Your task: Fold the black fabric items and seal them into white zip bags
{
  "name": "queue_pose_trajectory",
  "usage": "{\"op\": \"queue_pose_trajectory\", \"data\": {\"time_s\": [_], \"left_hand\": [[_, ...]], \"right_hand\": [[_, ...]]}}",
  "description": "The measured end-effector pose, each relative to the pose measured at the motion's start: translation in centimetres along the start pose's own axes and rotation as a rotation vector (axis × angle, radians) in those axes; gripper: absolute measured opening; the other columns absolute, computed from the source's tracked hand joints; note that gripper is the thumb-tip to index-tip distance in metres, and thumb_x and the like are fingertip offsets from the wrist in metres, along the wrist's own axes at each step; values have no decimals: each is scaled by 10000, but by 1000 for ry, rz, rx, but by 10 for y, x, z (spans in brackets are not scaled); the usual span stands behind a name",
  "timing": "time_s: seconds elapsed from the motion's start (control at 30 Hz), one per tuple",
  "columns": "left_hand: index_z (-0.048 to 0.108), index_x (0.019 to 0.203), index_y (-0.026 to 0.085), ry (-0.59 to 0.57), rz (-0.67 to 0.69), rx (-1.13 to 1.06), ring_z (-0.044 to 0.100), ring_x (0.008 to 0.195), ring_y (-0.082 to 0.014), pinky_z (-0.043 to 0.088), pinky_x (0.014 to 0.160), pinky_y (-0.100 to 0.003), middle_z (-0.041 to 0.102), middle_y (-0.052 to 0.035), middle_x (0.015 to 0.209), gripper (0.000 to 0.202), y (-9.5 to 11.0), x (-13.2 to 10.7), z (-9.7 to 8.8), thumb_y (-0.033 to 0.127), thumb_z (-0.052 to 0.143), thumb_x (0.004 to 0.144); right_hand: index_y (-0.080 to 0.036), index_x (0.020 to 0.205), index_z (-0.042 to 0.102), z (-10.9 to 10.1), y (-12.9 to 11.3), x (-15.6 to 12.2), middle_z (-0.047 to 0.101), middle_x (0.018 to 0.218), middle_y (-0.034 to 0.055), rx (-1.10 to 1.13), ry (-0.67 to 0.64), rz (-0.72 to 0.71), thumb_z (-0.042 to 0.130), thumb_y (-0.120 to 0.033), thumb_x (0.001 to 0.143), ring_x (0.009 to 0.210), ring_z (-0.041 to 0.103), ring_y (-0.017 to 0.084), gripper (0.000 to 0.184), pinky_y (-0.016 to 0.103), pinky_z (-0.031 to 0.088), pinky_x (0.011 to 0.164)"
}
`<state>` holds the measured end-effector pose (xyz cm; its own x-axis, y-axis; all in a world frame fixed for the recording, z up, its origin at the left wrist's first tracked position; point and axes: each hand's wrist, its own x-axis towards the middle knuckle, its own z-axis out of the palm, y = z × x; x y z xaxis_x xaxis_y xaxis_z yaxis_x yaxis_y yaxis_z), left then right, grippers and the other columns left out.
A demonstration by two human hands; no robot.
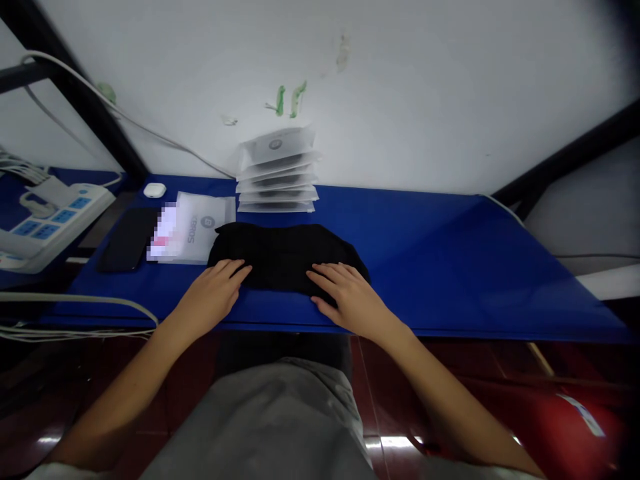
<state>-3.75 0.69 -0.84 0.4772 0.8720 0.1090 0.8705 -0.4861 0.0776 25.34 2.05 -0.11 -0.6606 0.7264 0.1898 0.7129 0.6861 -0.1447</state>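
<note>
A folded black cloth (pixel 285 257) lies on the blue table (pixel 440 267) in front of me. My left hand (pixel 213 293) rests flat at the cloth's left front edge, fingers stretched out and touching it. My right hand (pixel 345 293) lies palm down on the cloth's right front part, fingers spread. Neither hand grips anything.
A stack of clear packaged items (pixel 277 173) leans against the white wall behind the cloth. A flat white package (pixel 197 227), a black phone (pixel 125 240) and a small white case (pixel 155 190) lie at the left. A white power strip (pixel 50 223) with cables sits far left.
</note>
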Motion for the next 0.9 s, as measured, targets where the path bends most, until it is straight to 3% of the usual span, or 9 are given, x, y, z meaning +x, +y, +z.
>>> {"op": "queue_pose_trajectory", "data": {"time_s": [0.13, 0.33, 0.5, 0.57, 0.73, 0.9], "left_hand": [[525, 1271, 122, -2, -6, 70, 509, 1163, -269, 467, 907, -405, 572, -129, 1288, 524, 3, 3, -1, -2, 365, 788], [627, 1084, 145, 57, -54, 157, 577, 1039, -280, 466, 825, -416, 666, -122, 1102, 293, 13, 13, -6, 135, 421, 877], [650, 984, 118, 123, -54, 168, 595, 981, -286, 447, 816, -423, 692, -132, 961, 250, 16, 19, -7, 163, 424, 888], [651, 978, 119, 138, -52, 180, 600, 961, -279, 445, 814, -417, 695, -126, 934, 257, 16, 20, -7, 146, 413, 886], [645, 1016, 115, 128, -34, 229, 602, 941, -276, 455, 804, -407, 688, -112, 957, 295, 14, 18, -8, 53, 433, 820], [640, 1052, 112, 184, -41, 148, 611, 955, -277, 466, 808, -420, 687, -119, 993, 324, 9, 7, -15, 51, 424, 819]], "right_hand": [[-125, 1171, 608, 6, -8, 7, 612, 1221, 154, -71, 39, 5, 497, -258, 906, 1126, 557, 282, 316, 493, 413, 1007], [-124, 1104, 610, 9, -17, 17, 622, 1175, 166, -106, 57, 49, 530, -369, 893, 1094, 554, 299, 333, 507, 366, 1022], [-103, 1117, 589, 11, -25, 22, 646, 1087, 151, -180, 74, 89, 525, -465, 874, 1040, 548, 296, 441, 513, 320, 1040], [-92, 1124, 583, 12, -28, 24, 652, 1056, 142, -223, 75, 104, 526, -409, 876, 1014, 548, 289, 406, 508, 312, 1041], [-122, 1118, 587, 12, -24, 25, 668, 1031, 106, -289, 17, 88, 529, -76, 796, 978, 561, 260, 330, 486, 309, 1044], [-161, 1058, 619, 3, -11, 15, 678, 1085, 83, -163, 13, 19, 492, -26, 793, 1013, 580, 241, 323, 454, 372, 1003]]}}
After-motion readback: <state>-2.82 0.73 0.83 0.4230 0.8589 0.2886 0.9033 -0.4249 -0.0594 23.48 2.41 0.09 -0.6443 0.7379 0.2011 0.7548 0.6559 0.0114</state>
